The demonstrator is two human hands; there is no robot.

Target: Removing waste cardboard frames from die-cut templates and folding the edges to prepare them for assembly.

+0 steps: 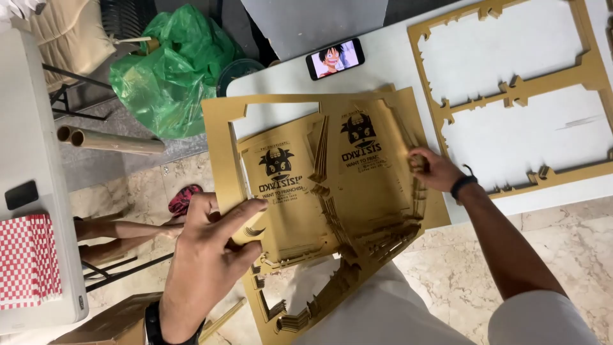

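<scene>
Two hands work one stack of gold die-cut card sheets [332, 191] at the white tabletop [389, 64] edge. Left hand [207, 255], at 7 o'clock, fingers pinching the stack's near corner. Right hand [437, 169], at 3 o'clock, fingers pressed together on its edge. Empty gold frame [511, 89] at 1 o'clock.

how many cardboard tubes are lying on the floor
2, side by side on the floor at the left: the nearer cardboard tube and a second tube just behind it, mostly hidden. More may be hidden.
</scene>
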